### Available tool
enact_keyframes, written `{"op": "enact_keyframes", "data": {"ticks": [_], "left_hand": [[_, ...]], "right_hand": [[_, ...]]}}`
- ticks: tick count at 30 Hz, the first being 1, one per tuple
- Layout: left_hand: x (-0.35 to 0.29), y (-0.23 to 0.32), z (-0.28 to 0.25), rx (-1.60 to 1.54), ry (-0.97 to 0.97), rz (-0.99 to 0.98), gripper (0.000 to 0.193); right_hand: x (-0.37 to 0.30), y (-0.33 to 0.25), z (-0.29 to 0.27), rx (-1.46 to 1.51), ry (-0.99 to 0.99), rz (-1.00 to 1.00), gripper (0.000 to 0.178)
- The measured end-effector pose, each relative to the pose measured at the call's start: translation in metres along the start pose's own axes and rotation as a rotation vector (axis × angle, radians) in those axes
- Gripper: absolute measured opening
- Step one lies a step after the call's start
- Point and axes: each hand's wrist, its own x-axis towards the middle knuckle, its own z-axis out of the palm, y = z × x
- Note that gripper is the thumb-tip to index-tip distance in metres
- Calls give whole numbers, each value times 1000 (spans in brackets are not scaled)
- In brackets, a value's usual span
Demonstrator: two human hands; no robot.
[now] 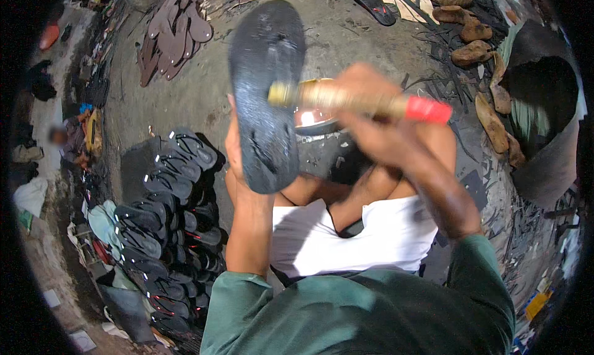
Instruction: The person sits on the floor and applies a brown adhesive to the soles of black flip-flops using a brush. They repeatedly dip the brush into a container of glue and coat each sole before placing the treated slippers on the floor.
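My left hand [234,154] grips a black sandal sole [267,116] from behind and holds it up before me. Its thumb runs along the sole's left edge, and the other fingers are hidden. Shiny, wet-looking patches cover the sole's face. My right hand [370,92], blurred by motion, is closed around a brush [322,97] with a pale handle and a red end. The brush's yellowish tip lies over the sole's right half; whether it touches cannot be told. Partly hidden behind my right hand and the brush is a round metal bowl [315,118].
Finished-looking black flip-flops [162,231] are heaped at the left. Brown soles [176,33] lie on the floor at the far left. Wooden shoe lasts [489,120] line the right, beside a large curled dark sheet [550,163]. Another person [73,135] sits at the far left edge.
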Motion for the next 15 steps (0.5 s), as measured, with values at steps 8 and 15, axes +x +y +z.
{"op": "enact_keyframes", "data": {"ticks": [8, 15], "left_hand": [[179, -60, -65, 135, 230, -281, 45], [357, -227, -229, 511, 666, -304, 40]], "right_hand": [[-67, 43, -7, 185, 253, 285, 31], [-108, 100, -17, 66, 880, 899, 31]]}}
